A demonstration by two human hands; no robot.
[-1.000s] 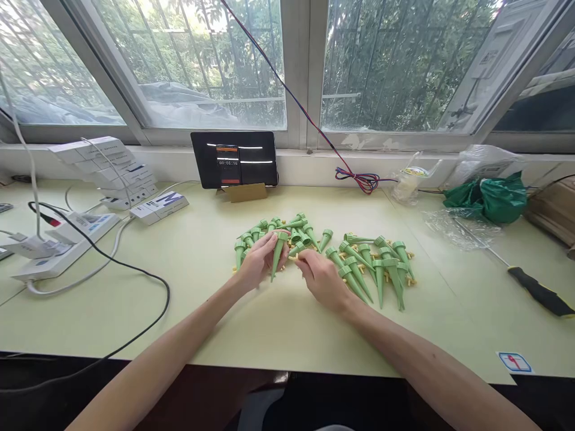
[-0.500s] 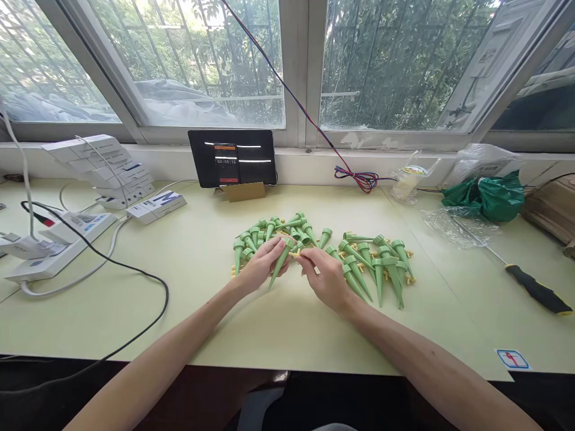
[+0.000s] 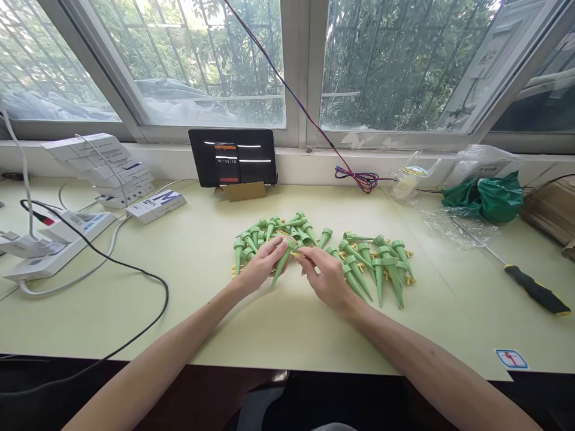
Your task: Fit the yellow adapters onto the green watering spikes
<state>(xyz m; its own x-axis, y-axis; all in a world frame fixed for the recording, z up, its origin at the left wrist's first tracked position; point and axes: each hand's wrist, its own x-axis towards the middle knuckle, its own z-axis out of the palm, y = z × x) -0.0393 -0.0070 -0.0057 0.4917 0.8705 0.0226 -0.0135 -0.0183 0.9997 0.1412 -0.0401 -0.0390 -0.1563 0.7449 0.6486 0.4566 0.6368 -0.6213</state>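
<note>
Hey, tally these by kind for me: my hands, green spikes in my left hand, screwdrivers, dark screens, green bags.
Hands: 2 (left hand, right hand)
Held green spike: 1
Screwdriver: 1
Dark screen: 1
Green bag: 1
Total: 6
The loose spikes overlap too much to count.

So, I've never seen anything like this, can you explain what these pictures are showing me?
No machine here, just a person; every picture comes from a camera worn on their head, looking forward and down. The left hand holds a green spike. The right hand pinches a small yellow piece close to it; I can't tell whether they're joined. On the pale table lie other green spikes in two loose groups, with a screwdriver to the right and stacked white boxes to the left.
</note>
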